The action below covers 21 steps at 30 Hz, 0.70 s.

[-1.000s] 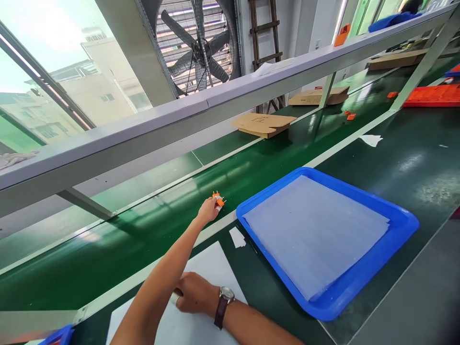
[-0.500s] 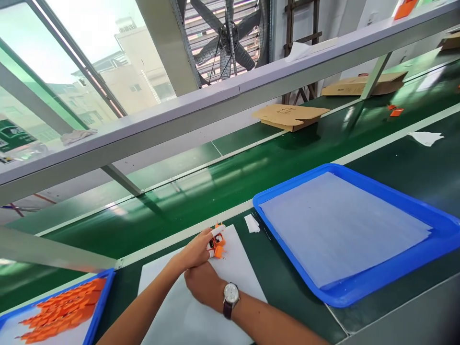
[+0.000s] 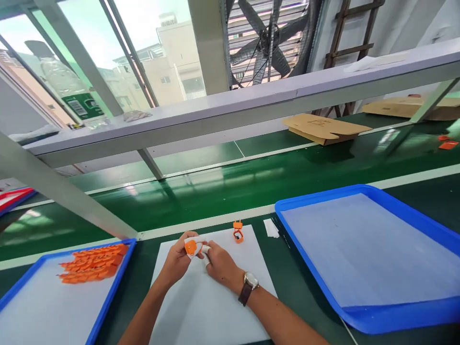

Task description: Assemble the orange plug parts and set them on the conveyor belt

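My left hand is closed round a small orange plastic plug part, its flat face toward me. From the right, my right hand meets it, with white-covered fingertips pinched at the part's right edge; what lies between those fingertips is partly hidden. Beneath both hands is a white sheet on the dark green table. Near the sheet's far edge, beyond my right hand, rests an orange plug with two pins pointing up and something dark and white inside its open lower piece.
To the left, a blue tray carries rows of orange parts. A larger blue tray lined with white paper lies right. White scraps and thin dark strands sit beside it. A slanted post and raised shelf stand beyond.
My left hand has drawn back from the orange parts at the sheet's far edge with one part. My right hand has come up to it. The view has swung left.
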Each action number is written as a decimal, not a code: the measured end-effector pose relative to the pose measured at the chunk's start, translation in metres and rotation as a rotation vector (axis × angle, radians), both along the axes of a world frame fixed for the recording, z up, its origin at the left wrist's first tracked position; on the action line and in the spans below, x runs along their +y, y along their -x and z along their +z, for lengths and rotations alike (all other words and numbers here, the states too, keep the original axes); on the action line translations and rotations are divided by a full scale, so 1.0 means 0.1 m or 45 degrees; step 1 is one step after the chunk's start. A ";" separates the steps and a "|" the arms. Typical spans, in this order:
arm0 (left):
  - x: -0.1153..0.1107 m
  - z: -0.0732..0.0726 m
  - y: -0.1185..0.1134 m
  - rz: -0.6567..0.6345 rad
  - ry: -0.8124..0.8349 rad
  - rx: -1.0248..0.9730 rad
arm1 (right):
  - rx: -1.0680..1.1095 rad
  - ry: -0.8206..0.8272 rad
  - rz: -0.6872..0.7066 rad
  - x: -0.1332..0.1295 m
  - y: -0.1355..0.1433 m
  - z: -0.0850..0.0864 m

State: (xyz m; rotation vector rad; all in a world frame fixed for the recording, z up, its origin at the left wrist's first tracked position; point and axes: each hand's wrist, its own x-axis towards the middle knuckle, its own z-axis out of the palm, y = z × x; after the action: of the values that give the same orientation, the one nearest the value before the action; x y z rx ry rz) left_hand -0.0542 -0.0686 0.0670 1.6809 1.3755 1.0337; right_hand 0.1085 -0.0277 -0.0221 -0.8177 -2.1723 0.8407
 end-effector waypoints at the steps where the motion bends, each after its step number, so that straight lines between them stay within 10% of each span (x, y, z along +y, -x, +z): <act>1: -0.06 -0.06 0.02 0.028 0.008 -0.008 | 0.074 0.072 -0.016 0.02 -0.01 0.01; 10: -0.23 -0.54 0.14 0.122 -0.101 0.071 | 0.457 0.485 0.063 -0.05 0.00 0.09; 15: -0.25 -0.60 0.15 0.348 -0.033 0.152 | 0.521 0.421 0.055 -0.12 0.03 0.06; 21: -0.33 -0.55 0.19 0.198 0.175 0.033 | 0.489 0.130 0.140 -0.13 0.02 0.11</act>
State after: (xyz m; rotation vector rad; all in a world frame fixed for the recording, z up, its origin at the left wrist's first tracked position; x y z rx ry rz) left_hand -0.0732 -0.1020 0.0117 1.5118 1.5775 0.9817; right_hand 0.1065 -0.0411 -0.0108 -0.5347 -1.8585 1.0747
